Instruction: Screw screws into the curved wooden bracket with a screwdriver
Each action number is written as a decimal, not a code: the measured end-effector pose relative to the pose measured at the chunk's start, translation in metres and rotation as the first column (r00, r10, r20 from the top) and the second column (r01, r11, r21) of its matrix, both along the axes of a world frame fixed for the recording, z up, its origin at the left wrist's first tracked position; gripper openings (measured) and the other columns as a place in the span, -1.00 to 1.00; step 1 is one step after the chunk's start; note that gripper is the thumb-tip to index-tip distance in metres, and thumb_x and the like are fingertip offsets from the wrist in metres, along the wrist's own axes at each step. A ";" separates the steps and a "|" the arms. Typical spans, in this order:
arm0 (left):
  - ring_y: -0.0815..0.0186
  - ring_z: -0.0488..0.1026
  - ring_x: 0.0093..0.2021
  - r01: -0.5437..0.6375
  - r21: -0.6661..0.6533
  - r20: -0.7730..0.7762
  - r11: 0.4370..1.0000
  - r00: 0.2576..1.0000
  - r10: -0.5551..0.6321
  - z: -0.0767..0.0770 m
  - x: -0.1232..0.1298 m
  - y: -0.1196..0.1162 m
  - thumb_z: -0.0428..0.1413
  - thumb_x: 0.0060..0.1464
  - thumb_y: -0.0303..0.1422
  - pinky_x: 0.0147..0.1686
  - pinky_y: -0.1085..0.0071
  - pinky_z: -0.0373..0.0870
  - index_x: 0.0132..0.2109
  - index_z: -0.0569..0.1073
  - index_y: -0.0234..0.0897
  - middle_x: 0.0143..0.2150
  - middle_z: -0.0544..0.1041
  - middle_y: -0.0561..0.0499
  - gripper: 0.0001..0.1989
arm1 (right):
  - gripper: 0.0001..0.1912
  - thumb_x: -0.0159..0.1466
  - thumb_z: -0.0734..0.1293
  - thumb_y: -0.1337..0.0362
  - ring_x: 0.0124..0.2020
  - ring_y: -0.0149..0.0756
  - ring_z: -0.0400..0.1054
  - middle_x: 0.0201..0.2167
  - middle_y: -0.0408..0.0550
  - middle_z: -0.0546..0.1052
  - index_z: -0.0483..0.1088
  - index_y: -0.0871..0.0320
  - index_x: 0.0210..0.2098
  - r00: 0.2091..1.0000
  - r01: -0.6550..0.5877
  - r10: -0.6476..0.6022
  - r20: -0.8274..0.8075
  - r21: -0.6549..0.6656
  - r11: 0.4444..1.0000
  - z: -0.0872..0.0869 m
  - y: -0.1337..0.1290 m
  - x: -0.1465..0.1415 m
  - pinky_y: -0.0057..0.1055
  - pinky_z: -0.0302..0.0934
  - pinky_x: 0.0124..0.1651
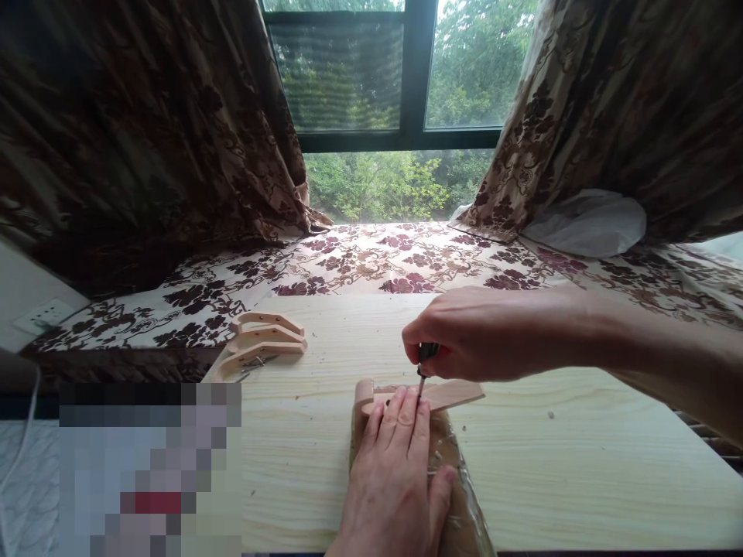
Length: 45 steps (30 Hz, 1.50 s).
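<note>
My right hand is closed around the dark handle of a screwdriver, whose thin metal shaft points down beside my left fingertips. Flat on a shaped wooden piece lies my left hand, its fingers stretched out and pressing down. Beneath that piece is a brown block wrapped in clear plastic. The screwdriver's tip meets the wood near my left fingers; a screw there is too small or hidden to make out.
Several curved wooden parts with small holes rest at the table's back left, with thin metal pieces beside them. The pale wooden table stands against a flower-patterned sill. A white plastic bag lies at the right curtain.
</note>
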<state>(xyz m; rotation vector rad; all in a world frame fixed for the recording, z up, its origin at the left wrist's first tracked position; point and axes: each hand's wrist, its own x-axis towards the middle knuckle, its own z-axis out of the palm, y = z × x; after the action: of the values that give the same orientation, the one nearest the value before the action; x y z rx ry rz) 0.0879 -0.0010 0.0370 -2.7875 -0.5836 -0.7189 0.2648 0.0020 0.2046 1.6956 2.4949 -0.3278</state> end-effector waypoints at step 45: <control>0.06 0.25 0.22 0.038 -0.178 0.003 0.983 0.999 -0.038 0.001 -0.005 0.001 -0.02 0.18 -0.14 0.09 0.12 0.35 0.19 0.26 -0.43 0.22 0.31 -0.22 -0.45 | -0.68 0.25 0.18 0.09 -0.56 -0.42 0.23 -0.50 -0.12 0.48 0.46 0.16 -0.34 0.935 0.294 -0.317 -0.160 -0.154 0.944 -0.008 -0.012 0.037 -0.48 0.02 -0.51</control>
<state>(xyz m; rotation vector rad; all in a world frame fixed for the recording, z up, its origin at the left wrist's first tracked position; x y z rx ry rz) 0.0832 -0.0001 0.0379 -2.9700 -0.6250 -0.7067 0.3020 -0.0103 0.1962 2.0849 2.2585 -0.6854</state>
